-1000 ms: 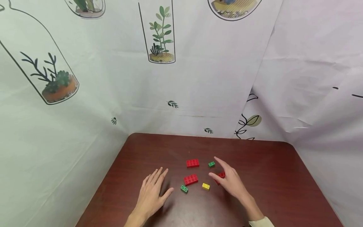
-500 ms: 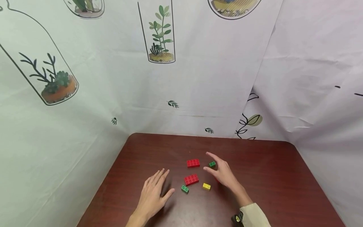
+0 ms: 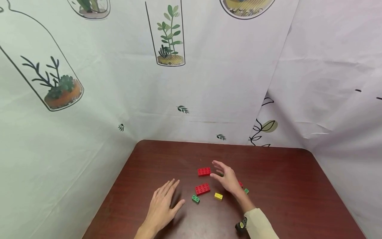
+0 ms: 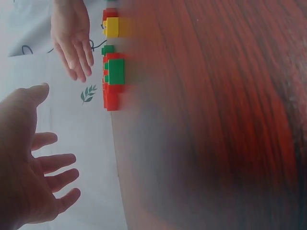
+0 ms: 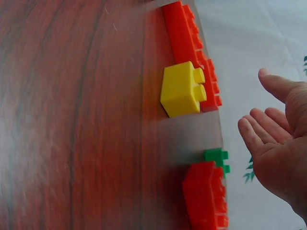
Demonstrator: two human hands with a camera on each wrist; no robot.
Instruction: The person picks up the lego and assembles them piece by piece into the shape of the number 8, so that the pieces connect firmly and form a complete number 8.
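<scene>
Loosely, left fingers spread and right fingers part near bricks.

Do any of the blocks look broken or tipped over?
No, nothing stands out. The yellow brick, green bricks and red bricks sit studs-up on the table, and I see no damage.
</scene>
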